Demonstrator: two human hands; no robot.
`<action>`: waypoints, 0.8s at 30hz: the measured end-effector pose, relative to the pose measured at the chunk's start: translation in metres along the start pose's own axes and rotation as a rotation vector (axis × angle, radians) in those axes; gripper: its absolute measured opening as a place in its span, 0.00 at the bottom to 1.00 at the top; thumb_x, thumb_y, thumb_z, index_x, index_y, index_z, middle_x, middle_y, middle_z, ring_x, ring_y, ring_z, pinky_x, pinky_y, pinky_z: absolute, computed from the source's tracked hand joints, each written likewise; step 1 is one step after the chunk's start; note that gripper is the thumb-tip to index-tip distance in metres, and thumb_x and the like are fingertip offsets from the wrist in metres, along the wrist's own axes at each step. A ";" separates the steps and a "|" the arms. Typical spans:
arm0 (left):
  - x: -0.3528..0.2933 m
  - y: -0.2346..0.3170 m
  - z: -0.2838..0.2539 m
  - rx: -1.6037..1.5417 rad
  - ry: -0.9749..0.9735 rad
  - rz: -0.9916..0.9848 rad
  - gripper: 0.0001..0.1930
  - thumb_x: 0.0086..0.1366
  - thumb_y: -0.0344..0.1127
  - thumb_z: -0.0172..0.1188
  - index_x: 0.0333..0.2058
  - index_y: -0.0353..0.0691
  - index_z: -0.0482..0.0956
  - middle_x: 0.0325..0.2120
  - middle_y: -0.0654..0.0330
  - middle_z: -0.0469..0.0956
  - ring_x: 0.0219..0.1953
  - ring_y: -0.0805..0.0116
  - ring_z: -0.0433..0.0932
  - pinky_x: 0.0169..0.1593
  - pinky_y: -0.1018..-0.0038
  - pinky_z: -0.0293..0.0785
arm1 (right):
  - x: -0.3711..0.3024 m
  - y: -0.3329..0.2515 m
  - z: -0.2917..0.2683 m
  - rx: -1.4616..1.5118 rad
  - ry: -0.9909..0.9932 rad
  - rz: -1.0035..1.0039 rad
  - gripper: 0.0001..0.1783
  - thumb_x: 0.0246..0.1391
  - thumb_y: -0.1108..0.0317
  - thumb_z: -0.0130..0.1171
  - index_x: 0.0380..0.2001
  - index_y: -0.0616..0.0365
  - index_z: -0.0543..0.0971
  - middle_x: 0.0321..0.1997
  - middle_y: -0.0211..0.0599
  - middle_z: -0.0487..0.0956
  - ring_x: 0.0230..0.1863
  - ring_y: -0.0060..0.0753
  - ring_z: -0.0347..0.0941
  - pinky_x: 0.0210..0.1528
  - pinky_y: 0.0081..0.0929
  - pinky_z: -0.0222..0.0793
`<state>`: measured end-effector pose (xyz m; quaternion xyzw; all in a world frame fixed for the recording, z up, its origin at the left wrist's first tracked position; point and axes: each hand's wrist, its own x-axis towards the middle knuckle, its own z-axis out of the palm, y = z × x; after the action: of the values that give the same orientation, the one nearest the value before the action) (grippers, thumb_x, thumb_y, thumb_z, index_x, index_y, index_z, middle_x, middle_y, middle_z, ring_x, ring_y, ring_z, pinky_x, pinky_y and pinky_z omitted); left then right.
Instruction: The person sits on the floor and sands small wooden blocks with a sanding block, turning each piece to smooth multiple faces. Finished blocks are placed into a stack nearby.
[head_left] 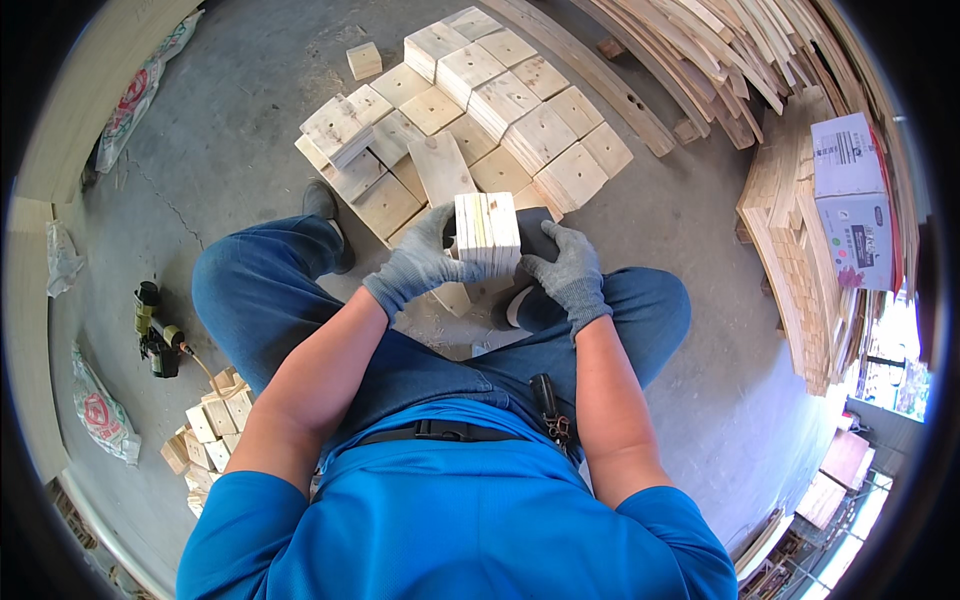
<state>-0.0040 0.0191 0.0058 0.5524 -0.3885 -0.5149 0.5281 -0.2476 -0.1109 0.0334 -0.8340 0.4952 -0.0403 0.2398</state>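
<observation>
Between my knees is a short stack of pale square wooden blocks (487, 232), its layered edges facing me. My left hand (425, 262), in a grey glove, is closed on the stack's left side, thumb along its near lower edge. On the other side, my gloved right hand (570, 268) has thumb and fingers apart, the thumb tip close to the stack's lower right corner; whether it touches is unclear. A dark shape (535, 222) behind the right fingers is hard to make out. Just beyond, a longer board (440, 168) lies across rows of stacked square blocks (505, 95) with small holes.
A loose block (364, 61) lies at the far left. Left of my leg are a nail gun (152, 335) with a hose and a pile of blocks (213, 428). Long planks (680, 60), a wood stack (785, 230) and a printed carton (855, 200) stand to the right.
</observation>
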 end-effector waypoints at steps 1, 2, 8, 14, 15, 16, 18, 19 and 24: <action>0.000 0.000 0.000 0.016 -0.021 0.000 0.59 0.43 0.44 0.92 0.72 0.37 0.68 0.65 0.53 0.77 0.67 0.61 0.76 0.73 0.64 0.70 | 0.000 0.000 0.000 0.000 -0.006 0.007 0.40 0.49 0.54 0.82 0.64 0.56 0.82 0.65 0.51 0.81 0.67 0.54 0.76 0.72 0.44 0.70; -0.001 -0.002 -0.001 0.031 -0.041 0.000 0.60 0.42 0.43 0.91 0.73 0.37 0.68 0.66 0.53 0.76 0.68 0.61 0.75 0.74 0.63 0.69 | 0.000 -0.001 0.000 -0.001 -0.013 0.011 0.40 0.49 0.54 0.82 0.64 0.56 0.82 0.65 0.51 0.81 0.67 0.54 0.76 0.72 0.44 0.70; 0.000 -0.024 -0.001 0.266 -0.083 0.022 0.61 0.38 0.43 0.89 0.72 0.35 0.67 0.65 0.47 0.75 0.69 0.53 0.74 0.75 0.63 0.68 | 0.002 0.003 0.004 0.008 -0.015 -0.002 0.39 0.49 0.55 0.82 0.64 0.55 0.82 0.65 0.51 0.81 0.67 0.53 0.76 0.72 0.44 0.70; -0.005 -0.010 0.003 0.521 -0.099 0.009 0.64 0.38 0.46 0.91 0.73 0.37 0.65 0.65 0.49 0.73 0.69 0.53 0.73 0.74 0.62 0.70 | 0.003 0.010 0.010 0.008 0.013 -0.034 0.38 0.48 0.56 0.82 0.63 0.55 0.83 0.63 0.51 0.82 0.66 0.54 0.76 0.72 0.44 0.70; -0.005 -0.010 0.002 0.547 -0.099 0.013 0.64 0.38 0.47 0.91 0.73 0.37 0.65 0.66 0.48 0.72 0.69 0.52 0.73 0.74 0.61 0.70 | 0.003 0.011 0.011 0.005 0.021 -0.048 0.38 0.48 0.56 0.82 0.63 0.55 0.83 0.63 0.51 0.82 0.66 0.54 0.77 0.72 0.44 0.70; -0.005 -0.011 0.002 0.572 -0.100 0.018 0.64 0.38 0.47 0.91 0.73 0.37 0.65 0.66 0.48 0.72 0.70 0.51 0.72 0.74 0.61 0.70 | 0.003 0.012 0.012 0.006 0.026 -0.053 0.38 0.48 0.57 0.81 0.62 0.55 0.83 0.63 0.51 0.82 0.66 0.54 0.77 0.72 0.45 0.70; -0.006 -0.008 0.002 0.574 -0.111 0.060 0.64 0.38 0.47 0.90 0.73 0.38 0.64 0.66 0.47 0.71 0.70 0.50 0.72 0.75 0.61 0.70 | 0.003 0.012 0.012 0.009 0.035 -0.062 0.37 0.48 0.59 0.80 0.62 0.55 0.83 0.62 0.51 0.82 0.66 0.54 0.77 0.72 0.45 0.71; -0.007 -0.006 0.002 0.575 -0.116 0.082 0.63 0.38 0.47 0.90 0.73 0.38 0.64 0.66 0.47 0.71 0.70 0.50 0.72 0.75 0.61 0.69 | 0.003 0.012 0.012 0.008 0.034 -0.060 0.36 0.48 0.59 0.79 0.62 0.55 0.83 0.63 0.51 0.82 0.66 0.54 0.77 0.72 0.45 0.71; -0.008 0.001 0.006 0.637 -0.106 0.096 0.62 0.40 0.47 0.89 0.73 0.39 0.64 0.65 0.46 0.71 0.70 0.48 0.72 0.75 0.60 0.70 | 0.003 0.010 0.009 -0.003 0.030 -0.059 0.35 0.49 0.61 0.77 0.62 0.55 0.84 0.63 0.51 0.82 0.66 0.53 0.77 0.72 0.45 0.71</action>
<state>-0.0105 0.0254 0.0087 0.6432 -0.5826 -0.3703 0.3313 -0.2512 -0.1138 0.0205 -0.8479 0.4742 -0.0590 0.2297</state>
